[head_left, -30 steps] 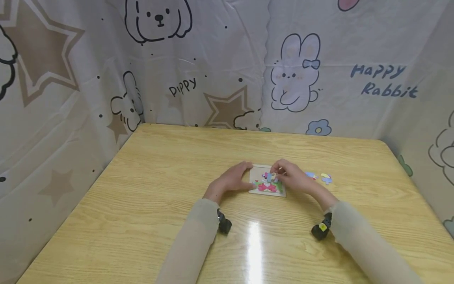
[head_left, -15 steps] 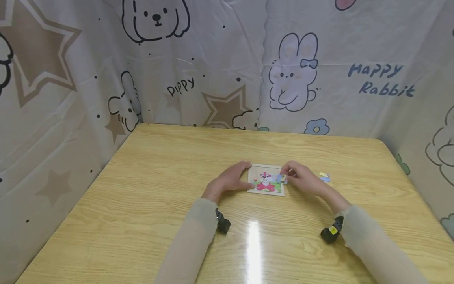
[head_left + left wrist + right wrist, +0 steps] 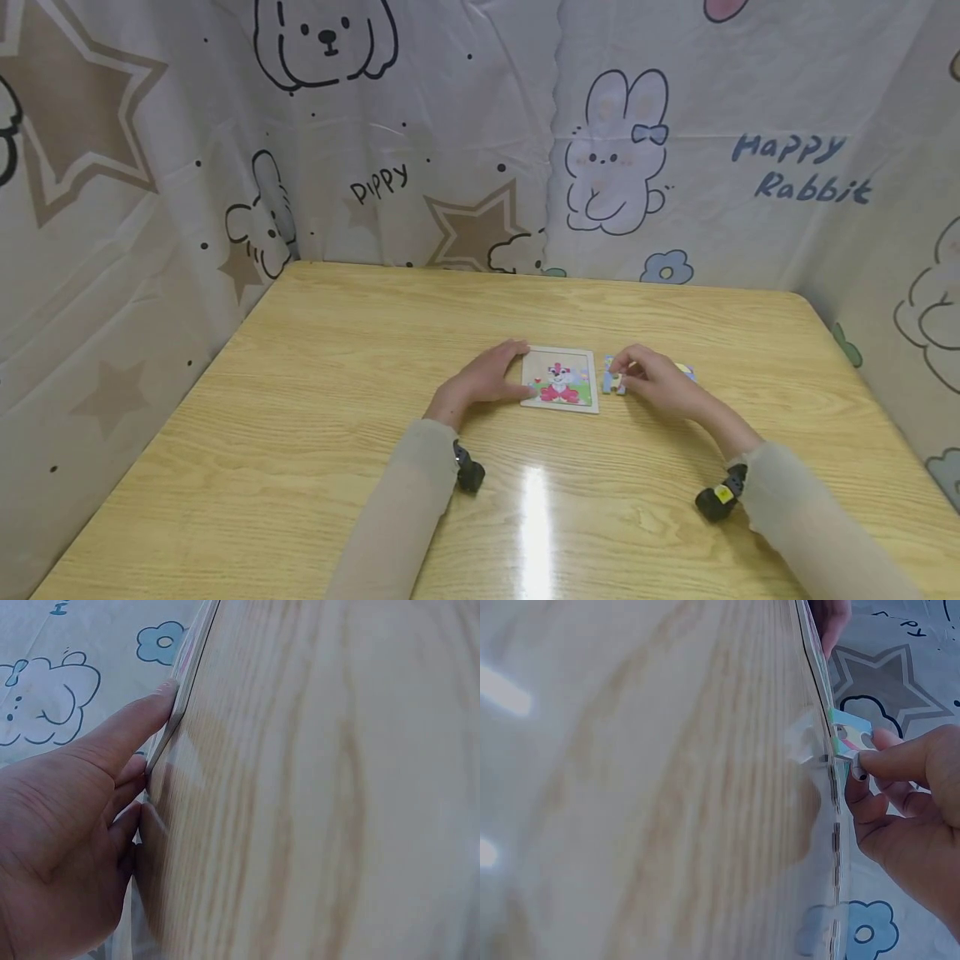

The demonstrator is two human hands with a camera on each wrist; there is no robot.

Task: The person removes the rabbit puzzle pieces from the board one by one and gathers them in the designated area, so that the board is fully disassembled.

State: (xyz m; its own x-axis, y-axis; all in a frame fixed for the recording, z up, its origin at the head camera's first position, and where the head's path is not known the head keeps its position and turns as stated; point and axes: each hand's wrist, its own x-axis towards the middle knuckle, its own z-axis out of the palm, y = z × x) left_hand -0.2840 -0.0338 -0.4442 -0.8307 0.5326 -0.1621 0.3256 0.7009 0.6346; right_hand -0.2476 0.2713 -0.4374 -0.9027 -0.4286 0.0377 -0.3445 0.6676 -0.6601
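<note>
A square jigsaw puzzle board with a pale frame lies on the table, with a pink and white animal picture in its lower part and a bare upper part. My left hand holds its left side, thumb at the near part and fingers at the far corner. To the right of the board, my right hand pinches a puzzle piece, blue and pale yellow. In the right wrist view, this puzzle piece stands tilted between thumb and fingers, its lower side close to the table.
Behind my right hand lies another puzzle piece, blue and yellow, partly hidden. The wooden table reaches back to a printed cloth that hangs on the far side and at both sides.
My right hand has moved right, from above the board to the table beside it, carrying the puzzle piece along. My left hand has stayed on the board's left side.
</note>
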